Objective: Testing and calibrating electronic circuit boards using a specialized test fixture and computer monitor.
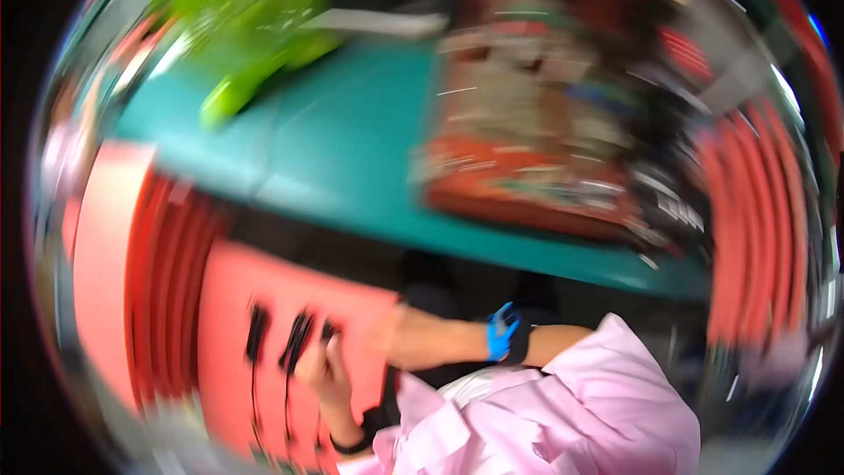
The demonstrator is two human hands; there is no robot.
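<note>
The whole picture is smeared by motion. My left hand point(321, 371) rises from the lower edge, wearing a black wristband, with its fingers curled next to small black pieces point(297, 343) that trail thin dark cords down a red panel point(237, 299). Whether it grips one is too blurred to tell. My right forearm comes out of a pink sleeve point(607, 396) with a blue band point(501, 334) at the wrist. My right hand point(391, 330) reaches the right edge of the red panel, and its fingers cannot be made out.
Beyond the hands runs a teal tabletop point(352, 149). A bright green object point(255, 18) stands at its far left, and a red tray point(527, 202) full of cluttered items at its right. Red ribbed shapes curve along the right rim point(747, 211) and the left point(158, 281).
</note>
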